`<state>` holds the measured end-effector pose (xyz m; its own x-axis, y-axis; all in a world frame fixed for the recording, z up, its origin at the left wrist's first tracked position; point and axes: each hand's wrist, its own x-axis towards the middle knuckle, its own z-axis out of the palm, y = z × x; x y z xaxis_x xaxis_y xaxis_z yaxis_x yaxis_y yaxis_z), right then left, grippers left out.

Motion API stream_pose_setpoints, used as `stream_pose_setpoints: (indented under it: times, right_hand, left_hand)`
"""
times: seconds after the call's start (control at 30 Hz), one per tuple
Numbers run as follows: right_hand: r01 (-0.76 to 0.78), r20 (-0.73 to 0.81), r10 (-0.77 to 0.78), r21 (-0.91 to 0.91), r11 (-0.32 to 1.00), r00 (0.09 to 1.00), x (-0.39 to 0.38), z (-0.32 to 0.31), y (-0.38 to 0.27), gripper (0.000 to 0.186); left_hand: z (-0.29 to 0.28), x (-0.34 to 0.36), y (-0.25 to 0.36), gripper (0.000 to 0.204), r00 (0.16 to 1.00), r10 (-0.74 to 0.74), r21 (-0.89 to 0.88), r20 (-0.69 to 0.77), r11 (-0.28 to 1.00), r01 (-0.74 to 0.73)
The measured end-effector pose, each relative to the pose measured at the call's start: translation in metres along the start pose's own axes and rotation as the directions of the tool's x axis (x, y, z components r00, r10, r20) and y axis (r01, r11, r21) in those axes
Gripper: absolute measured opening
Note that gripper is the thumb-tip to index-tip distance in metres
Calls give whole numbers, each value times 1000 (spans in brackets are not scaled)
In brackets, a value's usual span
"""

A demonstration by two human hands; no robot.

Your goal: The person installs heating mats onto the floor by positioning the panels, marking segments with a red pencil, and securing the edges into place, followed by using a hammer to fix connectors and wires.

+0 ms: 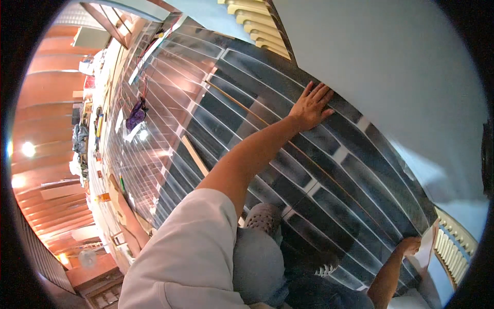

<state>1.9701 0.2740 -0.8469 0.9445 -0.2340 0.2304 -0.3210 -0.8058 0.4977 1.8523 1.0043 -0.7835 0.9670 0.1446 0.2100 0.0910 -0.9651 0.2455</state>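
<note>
My left hand [311, 107] lies flat with fingers spread on the dark, glossy tiled floor [280, 165], close to the foot of a pale grey wall [381, 56]. At the lower right, my right hand [410, 247] is down at floor level by the wall's corner, beside a whitish flat piece [428, 244]. Its fingers look curled in, and what they grip, if anything, is hidden. A long thin brown strip [236, 102] runs across the tiles, passing under my left forearm. A shorter wooden strip [194, 154] lies nearer to my sleeve.
A perforated clog [263, 216] shows by my knee. Purple cloth [136, 114] and red wires [145, 85] lie on the floor at left. Yellowish slatted panels [260, 26] stand beyond the wall's far end. Clutter lines the orange ribbed wall [51, 118].
</note>
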Motion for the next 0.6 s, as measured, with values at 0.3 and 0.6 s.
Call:
stream_pose_setpoints:
  times: [0.3, 0.6]
  right_hand:
    - [-97, 122, 74, 192, 977, 990, -2, -11, -5, 50]
    - [-126, 187, 124, -4, 992, 974, -4, -28, -9, 53]
  left_hand:
    - [-43, -4, -120, 54, 1000, 23, 98, 21, 995, -25]
    - [-40, -10, -126, 66, 1000, -14, 170, 16, 985, 11]
